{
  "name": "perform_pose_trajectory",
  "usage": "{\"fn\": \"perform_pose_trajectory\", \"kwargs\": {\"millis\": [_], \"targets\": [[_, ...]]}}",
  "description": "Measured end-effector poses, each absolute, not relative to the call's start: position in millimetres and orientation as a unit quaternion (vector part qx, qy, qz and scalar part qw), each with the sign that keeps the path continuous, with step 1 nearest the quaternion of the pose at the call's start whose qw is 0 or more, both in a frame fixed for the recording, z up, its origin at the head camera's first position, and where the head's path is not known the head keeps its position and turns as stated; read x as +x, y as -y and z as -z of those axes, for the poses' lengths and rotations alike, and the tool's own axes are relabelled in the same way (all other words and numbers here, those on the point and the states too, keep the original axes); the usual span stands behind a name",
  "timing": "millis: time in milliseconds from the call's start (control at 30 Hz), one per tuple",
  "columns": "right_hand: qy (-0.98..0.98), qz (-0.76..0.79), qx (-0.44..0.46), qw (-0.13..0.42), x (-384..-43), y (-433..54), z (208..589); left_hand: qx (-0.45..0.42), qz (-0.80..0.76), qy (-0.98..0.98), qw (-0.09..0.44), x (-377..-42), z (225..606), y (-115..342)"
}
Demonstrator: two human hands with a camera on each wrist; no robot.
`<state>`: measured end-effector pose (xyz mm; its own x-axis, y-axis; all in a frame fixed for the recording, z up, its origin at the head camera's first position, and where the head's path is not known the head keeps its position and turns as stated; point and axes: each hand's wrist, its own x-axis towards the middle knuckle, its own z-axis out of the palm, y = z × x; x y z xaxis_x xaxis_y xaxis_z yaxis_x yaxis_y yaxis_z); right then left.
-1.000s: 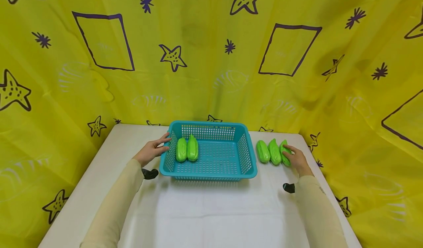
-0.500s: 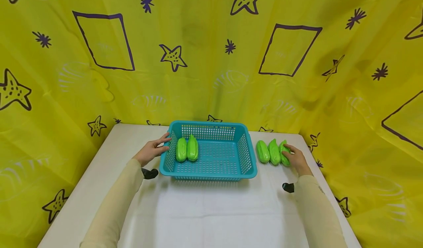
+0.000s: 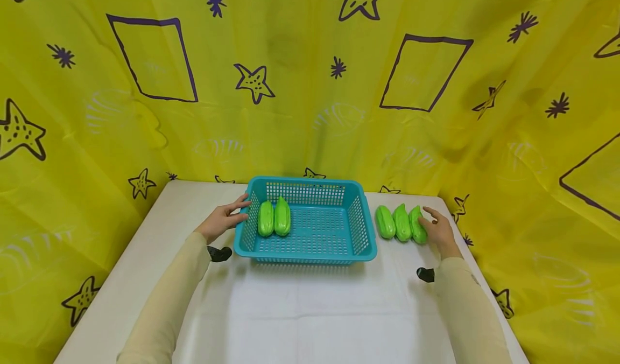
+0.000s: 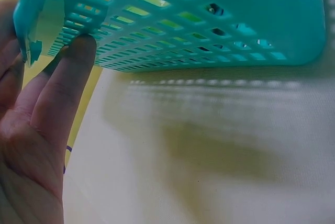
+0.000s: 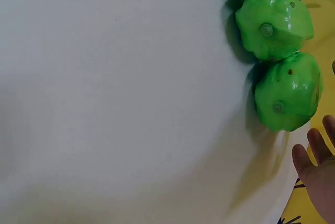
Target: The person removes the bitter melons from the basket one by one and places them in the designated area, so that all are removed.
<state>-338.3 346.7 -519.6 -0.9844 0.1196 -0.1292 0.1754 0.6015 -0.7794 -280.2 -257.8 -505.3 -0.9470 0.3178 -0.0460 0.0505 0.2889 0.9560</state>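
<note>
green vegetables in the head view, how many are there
5. Two vegetables lie in the left part of the blue basket; three more vegetables lie on the table, right of it. None seems hidden.

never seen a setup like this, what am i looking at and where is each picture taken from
There is no machine, just a person's left hand and right hand. The wide picture looks down from the head; the two close ones come from the wrists. On the white table stands a blue basket with two green vegetables inside; three more lie in a row to its right. Yellow cloth hangs behind. The left hand touches the basket's left side. The right hand is beside the rightmost vegetable, holding nothing.
</note>
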Motion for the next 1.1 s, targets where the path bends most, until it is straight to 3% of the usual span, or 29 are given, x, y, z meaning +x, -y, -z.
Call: {"fn": "perform_pose_trajectory", "kwargs": {"millis": [200,333,567,1100], "targets": [[-0.878,0.464,0.093,-0.074,-344.3,-332.6,497.2,0.114,-0.585,-0.795,0.111,-278.6,503.4,256.3],[-0.845,0.512,0.114,-0.104,-351.0,-318.5,479.1,0.113,-0.59,-0.792,0.108,-272.1,494.7,251.5],[-0.786,0.597,0.131,-0.094,-356.0,-285.0,447.8,0.11,-0.596,-0.788,0.109,-267.5,487.2,248.0],[-0.763,0.645,0.016,-0.038,-349.8,-218.1,417.7,0.113,-0.597,-0.787,0.105,-275.9,504.7,254.1]]}}
